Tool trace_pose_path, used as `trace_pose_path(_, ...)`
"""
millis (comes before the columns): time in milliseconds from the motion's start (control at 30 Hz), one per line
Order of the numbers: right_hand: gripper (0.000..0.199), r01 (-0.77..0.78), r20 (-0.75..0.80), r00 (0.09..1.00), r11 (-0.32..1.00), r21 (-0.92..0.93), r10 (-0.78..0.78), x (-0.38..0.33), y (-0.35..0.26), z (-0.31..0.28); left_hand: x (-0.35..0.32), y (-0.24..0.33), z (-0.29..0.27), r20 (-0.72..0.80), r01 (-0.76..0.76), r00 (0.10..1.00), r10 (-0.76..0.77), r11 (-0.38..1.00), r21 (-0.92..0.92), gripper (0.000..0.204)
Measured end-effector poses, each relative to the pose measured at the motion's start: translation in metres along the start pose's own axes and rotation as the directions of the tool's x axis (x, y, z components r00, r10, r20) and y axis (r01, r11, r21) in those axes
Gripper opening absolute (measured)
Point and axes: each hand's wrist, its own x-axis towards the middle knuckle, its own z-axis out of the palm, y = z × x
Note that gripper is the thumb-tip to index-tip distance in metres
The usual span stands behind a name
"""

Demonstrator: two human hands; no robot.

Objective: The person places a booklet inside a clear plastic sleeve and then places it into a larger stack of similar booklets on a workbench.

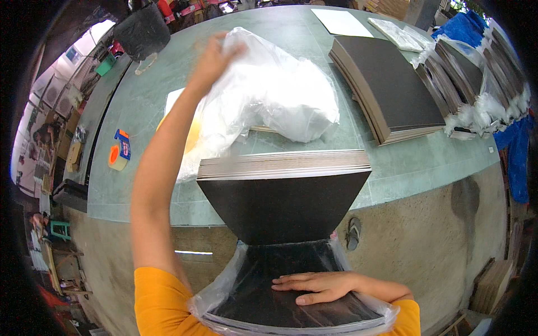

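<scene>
My left hand (216,60) is raised over the table, next to a crumpled heap of clear plastic bags (291,101). Motion smears its fingers, so any grip on the plastic is unclear. My right hand (319,287) lies flat, fingers stretched out, on a black stack wrapped in clear plastic (263,266) close against my body. Beyond that stack, a bare stack of black boards (283,207) with pale layered edges leans at the near table edge. Its lower end meets the wrapped stack; neither hand touches it.
On the green table (140,193) stand another stack of black boards (386,84), plastic-wrapped stacks (459,78) at right, a white sheet (342,23) and a tape dispenser (120,150) at left. A sandal (353,233) lies on the floor. A green stool (60,229) stands far left.
</scene>
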Motion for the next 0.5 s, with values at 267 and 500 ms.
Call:
trace_pose_path(267,0.069,-0.299,0.047,0.951,0.948,-0.109,0.305,-0.003,0.046,0.002,-0.025,0.005,-0.087,-0.136,0.226,0.889,-0.437,0.677,-0.700,0.025)
trace_pose_path(500,0.035,-0.179,-0.447,0.890,0.971,-0.158,0.092,-0.009,0.018,-0.027,-0.244,0.101,-0.048,0.490,-0.109,0.847,-0.206,0.835,0.540,0.025)
